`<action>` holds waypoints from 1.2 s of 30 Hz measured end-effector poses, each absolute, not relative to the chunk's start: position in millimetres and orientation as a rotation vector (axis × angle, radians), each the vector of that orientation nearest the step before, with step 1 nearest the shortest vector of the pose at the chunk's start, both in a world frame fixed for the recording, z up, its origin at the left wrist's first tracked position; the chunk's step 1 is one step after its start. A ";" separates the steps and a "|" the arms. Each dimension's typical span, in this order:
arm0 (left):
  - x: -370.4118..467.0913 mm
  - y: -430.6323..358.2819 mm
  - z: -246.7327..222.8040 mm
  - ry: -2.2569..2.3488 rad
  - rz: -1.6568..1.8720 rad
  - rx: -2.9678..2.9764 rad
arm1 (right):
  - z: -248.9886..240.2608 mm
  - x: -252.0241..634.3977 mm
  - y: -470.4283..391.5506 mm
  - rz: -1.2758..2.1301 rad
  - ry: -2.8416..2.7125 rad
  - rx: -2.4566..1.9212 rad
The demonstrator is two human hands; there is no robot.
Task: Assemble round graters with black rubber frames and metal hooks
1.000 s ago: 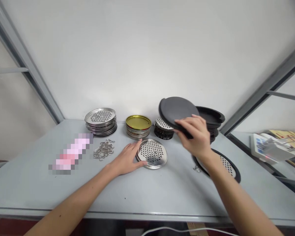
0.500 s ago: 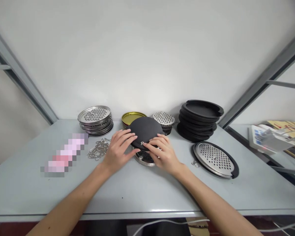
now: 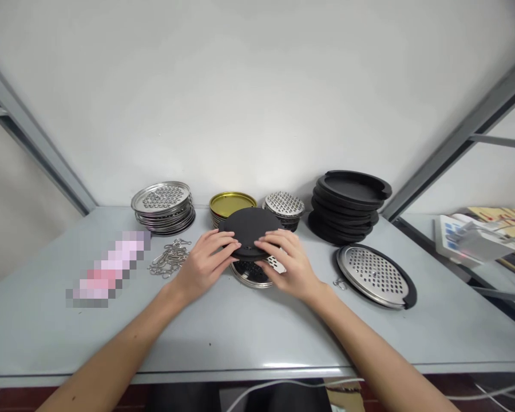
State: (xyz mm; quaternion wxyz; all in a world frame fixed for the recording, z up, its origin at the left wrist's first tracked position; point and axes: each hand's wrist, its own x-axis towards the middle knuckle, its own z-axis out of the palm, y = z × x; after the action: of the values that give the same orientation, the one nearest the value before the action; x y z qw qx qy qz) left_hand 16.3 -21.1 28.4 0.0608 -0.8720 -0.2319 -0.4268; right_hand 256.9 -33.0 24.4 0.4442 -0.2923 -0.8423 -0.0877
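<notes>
A round black disc is held between both hands at the middle of the table, over a perforated metal disc that shows partly beneath it. My left hand grips its left edge, fingers on top and thumb at the near rim. On the right side, my right hand holds the same disc, its fingers reaching over the top. Beside my left hand lies a pile of metal clips. A perforated disc in a black holder rests to the right, with a small clip beside it.
Along the wall stand a stack of metal grater discs, gold tins, a stack of spiked discs and stacked black holders. A blurred pink item lies left. Beyond the right frame bar sits a white device.
The black disc now lies flatter and slightly lower, with both hands still on it. The white mark near its front edge no longer shows clearly. The whole view has shifted slightly.
</notes>
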 end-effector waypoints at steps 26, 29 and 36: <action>4.8 -19.3 44.8 -1.168 -2.590 -3.145 | 27.5 279.6 -21.9 0.382 -1.687 -0.959; 2.7 -18.9 48.5 -1.249 -2.411 -3.134 | 28.4 276.2 -25.7 0.273 -1.761 -0.976; -0.1 -21.3 58.7 -1.386 -1.981 -3.287 | 24.8 272.7 -26.7 0.222 -1.845 -0.998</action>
State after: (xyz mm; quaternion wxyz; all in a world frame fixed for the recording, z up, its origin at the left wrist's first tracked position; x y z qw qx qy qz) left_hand -0.1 -21.3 58.7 -0.4523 -0.7184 -0.3030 -0.4330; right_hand 272.7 -26.7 24.8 0.4933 -0.4116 -0.7608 0.0916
